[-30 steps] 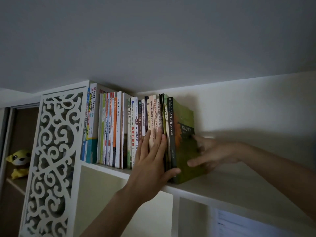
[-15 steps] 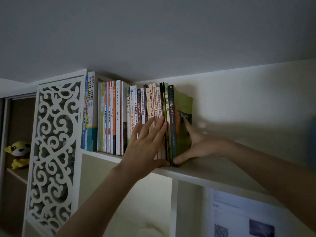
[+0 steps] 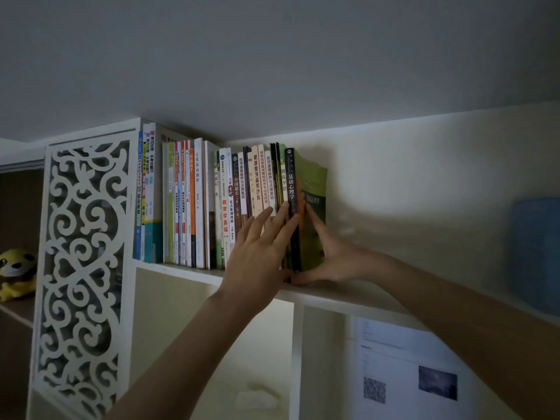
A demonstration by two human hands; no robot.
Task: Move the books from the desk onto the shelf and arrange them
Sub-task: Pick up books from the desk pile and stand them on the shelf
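Note:
A row of upright books stands on the high white shelf. At its right end is a green book with a black spine. My left hand lies flat with straight fingers against the spines near that end. My right hand presses flat on the green book's cover, thumb along its lower edge by the shelf board. Neither hand curls round anything.
A white carved panel stands left of the books, and a yellow plush toy sits on a lower brown shelf behind it. A blue thing stands blurred at the far right. A printed sheet hangs below the shelf.
The green book went from tilted out to upright against the row. My right hand slid from its far side to flat on its cover; my left hand stayed on the spines.

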